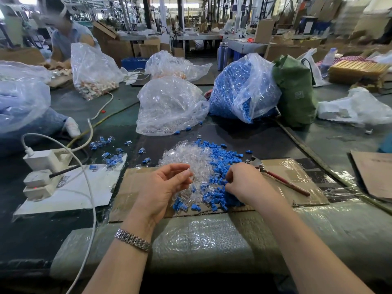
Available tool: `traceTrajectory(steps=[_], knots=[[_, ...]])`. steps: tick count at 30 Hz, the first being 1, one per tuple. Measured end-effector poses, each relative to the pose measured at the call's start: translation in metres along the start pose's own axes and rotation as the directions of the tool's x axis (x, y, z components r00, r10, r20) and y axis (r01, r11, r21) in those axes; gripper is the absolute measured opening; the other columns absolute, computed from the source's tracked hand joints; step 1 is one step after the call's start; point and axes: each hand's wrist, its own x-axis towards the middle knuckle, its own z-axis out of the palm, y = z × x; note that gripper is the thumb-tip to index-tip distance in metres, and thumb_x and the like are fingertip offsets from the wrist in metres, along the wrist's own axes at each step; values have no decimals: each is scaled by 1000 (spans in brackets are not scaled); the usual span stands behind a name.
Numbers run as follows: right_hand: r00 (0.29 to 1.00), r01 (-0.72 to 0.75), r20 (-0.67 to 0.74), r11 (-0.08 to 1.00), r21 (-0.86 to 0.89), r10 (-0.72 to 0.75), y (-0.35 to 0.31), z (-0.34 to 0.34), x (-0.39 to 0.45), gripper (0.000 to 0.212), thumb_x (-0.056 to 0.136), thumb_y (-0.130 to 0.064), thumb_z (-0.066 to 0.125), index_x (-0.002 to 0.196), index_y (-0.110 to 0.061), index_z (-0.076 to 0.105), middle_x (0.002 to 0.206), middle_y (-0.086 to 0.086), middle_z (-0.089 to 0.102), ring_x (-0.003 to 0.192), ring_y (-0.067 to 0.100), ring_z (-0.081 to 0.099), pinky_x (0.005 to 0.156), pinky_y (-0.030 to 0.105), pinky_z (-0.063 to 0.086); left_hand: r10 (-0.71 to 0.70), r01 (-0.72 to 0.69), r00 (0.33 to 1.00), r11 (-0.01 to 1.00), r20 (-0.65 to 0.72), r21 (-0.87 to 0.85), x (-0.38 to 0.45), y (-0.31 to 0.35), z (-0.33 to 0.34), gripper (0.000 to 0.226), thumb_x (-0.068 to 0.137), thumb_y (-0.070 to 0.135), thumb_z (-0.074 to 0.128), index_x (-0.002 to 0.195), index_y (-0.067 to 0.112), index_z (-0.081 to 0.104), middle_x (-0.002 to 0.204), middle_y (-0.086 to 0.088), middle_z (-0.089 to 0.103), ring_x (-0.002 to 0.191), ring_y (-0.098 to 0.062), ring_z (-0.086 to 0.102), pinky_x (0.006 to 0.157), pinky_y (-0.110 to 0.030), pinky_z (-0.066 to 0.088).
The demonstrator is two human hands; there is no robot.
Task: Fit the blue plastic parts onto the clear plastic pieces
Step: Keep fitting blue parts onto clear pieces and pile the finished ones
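Note:
A heap of clear plastic pieces [186,158] lies on the dark table beside a heap of blue plastic parts [220,160]. My left hand [165,187] hovers over the near edge of the clear heap, palm up, and pinches a clear piece [189,174] between thumb and fingertips. My right hand [244,183] reaches down into the blue heap with curled fingers; what its fingertips hold is hidden. Several fitted blue-and-clear pieces [110,155] lie scattered at the left.
A bag of clear pieces [169,107] and a bag of blue parts [241,88] stand behind the heaps. Red-handled pliers [280,179] lie to the right on wrapped cardboard [297,177]. A power strip [44,172] with cables sits left. Another person works at the far left.

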Motion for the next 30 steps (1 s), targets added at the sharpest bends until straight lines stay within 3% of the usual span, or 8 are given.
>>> traceTrajectory(steps=[4,6,8,13,20,25,30], knots=[[988,71,-151,977,200,-40,3,0,-2,12,94,-17,65,104,-17,71,90,-7,67,80,11,62,70,24,48,24,-23,1000,999,18,-37,-1,1,1,32,76,11,76,106,1,74,98,-18,75,84,-22,72,76,-25,61],[978,116,-202,933,342,-47,2,-5,-4,4,93,-18,69,91,-22,70,84,-9,68,76,10,64,62,20,47,31,-30,999,999,32,-34,-1,1,1,27,77,12,75,102,4,77,98,-18,76,83,-21,72,75,-25,61],[977,158,-203,861,484,-65,-2,-10,-7,12,91,-20,75,81,-25,70,76,-8,69,69,6,64,56,19,50,36,-33,998,999,57,-40,-2,2,1,23,78,14,74,99,7,79,99,-18,76,83,-21,72,75,-25,61],[943,333,-236,632,699,-236,-19,-17,-15,11,92,-16,74,86,-25,73,77,-8,73,72,3,67,71,16,52,46,-41,994,998,102,-49,-3,1,0,21,82,17,74,102,11,79,104,-20,75,85,-22,72,76,-25,60],[878,478,-279,684,551,-389,-31,-11,-17,12,97,-20,68,90,-29,68,79,-20,67,73,-2,59,71,11,43,28,-20,986,999,162,-49,-5,2,0,21,91,16,65,105,6,76,96,-20,73,78,-22,70,72,-27,59],[863,500,-243,683,533,-442,-28,-10,-18,8,97,-20,66,92,-26,68,82,-10,67,74,4,59,72,16,45,23,-11,983,998,185,-68,-5,2,5,23,92,16,62,108,2,71,90,-19,72,75,-21,68,71,-27,60],[850,526,-272,715,461,-451,-28,-11,-20,9,97,-18,66,92,-26,66,84,-12,65,81,4,60,73,16,45,13,-7,969,1000,248,-26,-5,4,2,25,92,18,69,112,4,73,104,-24,72,86,-26,71,78,-29,60]])
